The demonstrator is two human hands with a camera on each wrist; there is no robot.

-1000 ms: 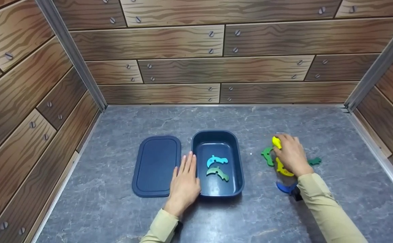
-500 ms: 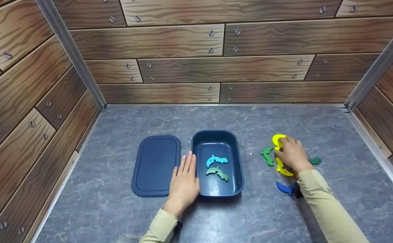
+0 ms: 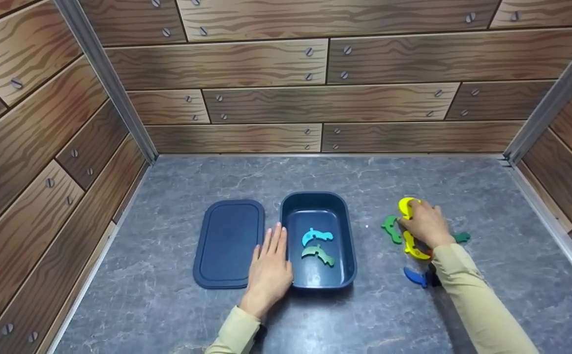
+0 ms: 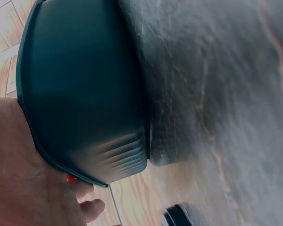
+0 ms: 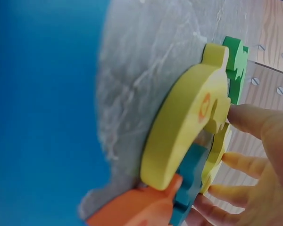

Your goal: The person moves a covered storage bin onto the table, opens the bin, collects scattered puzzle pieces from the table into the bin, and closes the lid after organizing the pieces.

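Note:
My left hand lies with straight fingers along the left wall of a dark blue lidless box. Inside the box are a light blue animal-shaped toy piece and a pale green one. To the right, my right hand pinches a yellow animal-shaped toy piece between thumb and fingers; in the right wrist view this yellow piece lies beyond a nearer, second yellow piece. Next to the hand lies a green piece. My wrist and sleeve partly hide other pieces.
A dark blue lid lies flat left of the box. Nearer the right sleeve is a blue piece, and a dark green one shows beyond the wrist. An orange piece appears in the right wrist view. Wood-patterned walls enclose the grey surface.
My right hand has shifted slightly right on the far yellow piece, uncovering more of it. The left hand stays at the box.

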